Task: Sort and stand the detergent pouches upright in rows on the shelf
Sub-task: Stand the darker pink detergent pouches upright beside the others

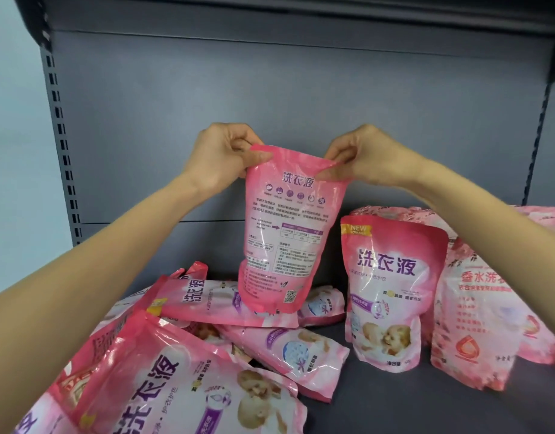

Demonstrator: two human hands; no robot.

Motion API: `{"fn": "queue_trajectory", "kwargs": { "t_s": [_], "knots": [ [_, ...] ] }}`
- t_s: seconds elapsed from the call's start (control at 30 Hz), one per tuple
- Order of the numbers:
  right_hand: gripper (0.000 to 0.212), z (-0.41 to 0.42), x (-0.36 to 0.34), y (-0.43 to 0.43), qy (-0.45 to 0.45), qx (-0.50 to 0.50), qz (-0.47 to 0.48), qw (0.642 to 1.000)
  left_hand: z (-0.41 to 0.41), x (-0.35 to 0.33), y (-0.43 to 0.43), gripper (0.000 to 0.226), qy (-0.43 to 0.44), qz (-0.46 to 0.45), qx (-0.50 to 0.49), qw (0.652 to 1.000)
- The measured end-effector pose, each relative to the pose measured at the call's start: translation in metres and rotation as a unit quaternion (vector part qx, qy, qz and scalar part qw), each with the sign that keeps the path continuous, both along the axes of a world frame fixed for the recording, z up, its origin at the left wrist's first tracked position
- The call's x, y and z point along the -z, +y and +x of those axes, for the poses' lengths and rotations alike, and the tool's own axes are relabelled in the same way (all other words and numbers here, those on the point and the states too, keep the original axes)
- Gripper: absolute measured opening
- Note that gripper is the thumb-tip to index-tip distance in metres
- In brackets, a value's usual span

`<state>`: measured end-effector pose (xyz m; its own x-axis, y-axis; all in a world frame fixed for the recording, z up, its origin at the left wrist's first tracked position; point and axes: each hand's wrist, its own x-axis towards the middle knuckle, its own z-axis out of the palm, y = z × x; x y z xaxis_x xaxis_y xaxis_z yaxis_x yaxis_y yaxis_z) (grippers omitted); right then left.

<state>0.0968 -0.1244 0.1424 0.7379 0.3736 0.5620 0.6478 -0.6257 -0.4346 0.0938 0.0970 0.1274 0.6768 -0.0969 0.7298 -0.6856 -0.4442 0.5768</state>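
A pink detergent pouch (288, 233) hangs in the air above the shelf, its printed back side facing me. My left hand (221, 155) pinches its top left corner and my right hand (361, 158) pinches its top right corner. To its right one pink pouch (389, 289) stands upright with its front showing. Beside that stands a paler pink pouch (480, 311) of another design. Several pink pouches (226, 299) lie flat in a heap at the lower left, under the held pouch.
The grey shelf floor (426, 408) shows bare at the lower right. A grey back panel (270, 104) closes the rear, with slotted uprights (60, 126) at the left and right. More pale pouches (426, 214) stand at the back right. An upper shelf runs overhead.
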Motion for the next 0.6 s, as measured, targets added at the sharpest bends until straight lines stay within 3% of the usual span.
{"fn": "queue_trajectory", "kwargs": {
  "t_s": [0.2,0.43,0.6],
  "knots": [
    [0.012,-0.023,-0.001,-0.015,0.036,-0.051,0.056,0.996,-0.024,-0.003,-0.008,0.011,-0.006,-0.025,0.04,0.999],
    [0.012,-0.05,0.006,-0.037,0.0,-0.046,0.118,0.992,-0.041,0.002,-0.024,0.008,0.011,-0.031,0.093,0.995],
    [0.025,-0.069,0.01,-0.062,0.04,-0.023,0.069,0.997,-0.042,0.015,-0.043,0.012,0.078,-0.041,0.152,0.984]
  ]
}}
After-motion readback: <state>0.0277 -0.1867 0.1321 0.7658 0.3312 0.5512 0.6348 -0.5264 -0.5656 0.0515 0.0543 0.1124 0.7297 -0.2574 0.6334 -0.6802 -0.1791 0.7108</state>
